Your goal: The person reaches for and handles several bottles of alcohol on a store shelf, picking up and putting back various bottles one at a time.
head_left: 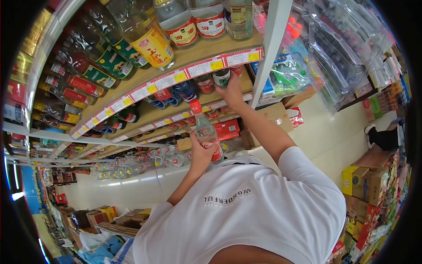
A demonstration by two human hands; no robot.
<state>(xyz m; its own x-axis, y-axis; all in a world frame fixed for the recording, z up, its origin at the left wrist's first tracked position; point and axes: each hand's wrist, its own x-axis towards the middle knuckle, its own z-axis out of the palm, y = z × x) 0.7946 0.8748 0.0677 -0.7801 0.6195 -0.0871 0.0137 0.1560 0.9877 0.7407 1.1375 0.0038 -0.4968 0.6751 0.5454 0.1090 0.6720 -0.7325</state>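
Observation:
My left hand (203, 154) is wrapped round a clear glass bottle (205, 128) with a red cap and a red label, held slightly tilted in front of the shelves. Higher up and to the right, my right hand (231, 91) reaches onto the second shelf, its fingers closed on a bottle (221, 78) with a dark green and white label. The upper part of that bottle is hidden behind the price strip (198, 69). Beside it on the same shelf stand bottles with red labels (205, 82) and a blue one (186, 90).
The top shelf (127, 88) holds several large bottles. A white post (273, 48) rises right of my right hand, near hanging plastic packs (325, 48). Large jugs (167, 157) stand on the floor below. Cartons (360, 182) are stacked at the right; a dark-clothed person (384, 138) is partly visible.

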